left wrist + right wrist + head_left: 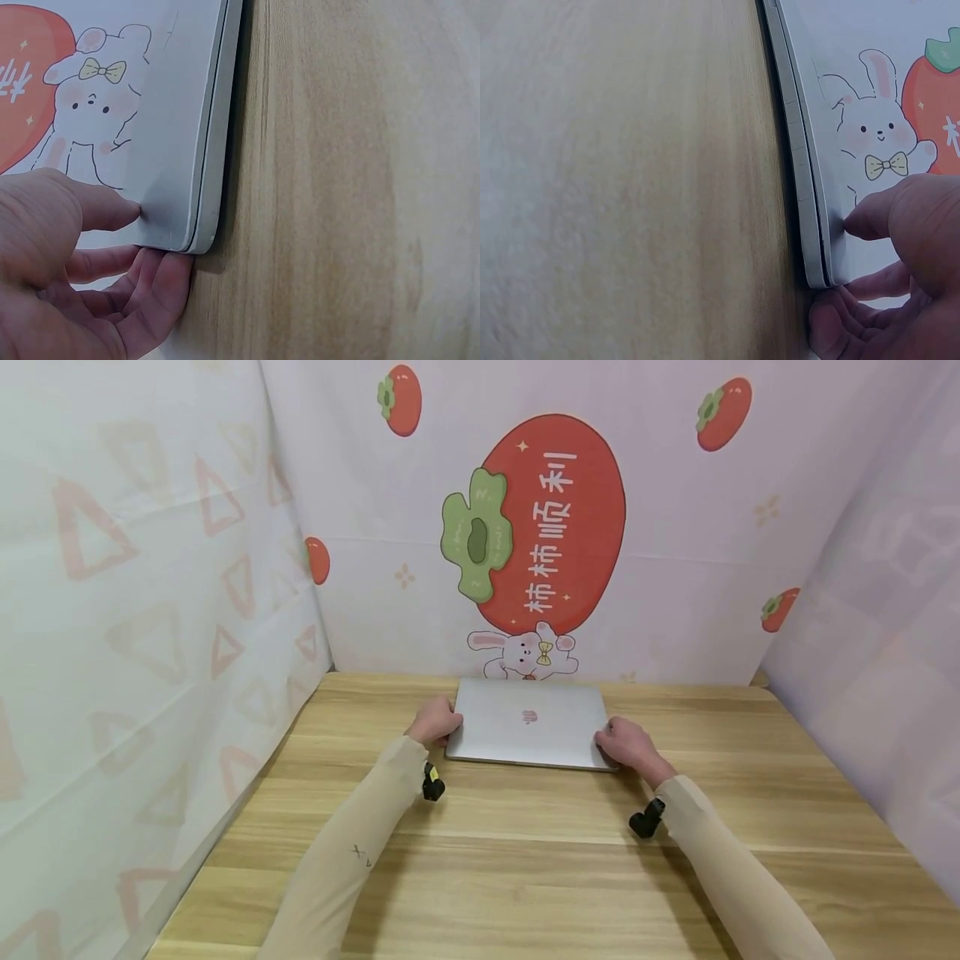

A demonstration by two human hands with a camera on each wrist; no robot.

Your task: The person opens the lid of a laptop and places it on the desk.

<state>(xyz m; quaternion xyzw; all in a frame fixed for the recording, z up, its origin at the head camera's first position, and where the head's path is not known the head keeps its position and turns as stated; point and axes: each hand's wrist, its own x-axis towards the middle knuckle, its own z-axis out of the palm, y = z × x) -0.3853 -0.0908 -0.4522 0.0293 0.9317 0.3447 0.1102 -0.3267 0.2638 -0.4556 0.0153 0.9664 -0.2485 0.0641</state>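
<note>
A closed silver laptop lies flat near the table's back edge, with a small pinkish logo on its lid. My left hand grips its left side. Seen from the left wrist, that hand has its thumb on the lid near the front corner, the other fingers curled at the side edge. On the right side my right hand holds it likewise, the right hand's thumb pressing the lid in the right wrist view. Fingertips under the body are hidden. Whether the laptop is lifted slightly, I cannot tell.
The wooden table stretches in front of the laptop. A printed cloth backdrop with persimmons and a rabbit stands right behind it. Cloth walls close off both sides. Each wrist carries a small black camera.
</note>
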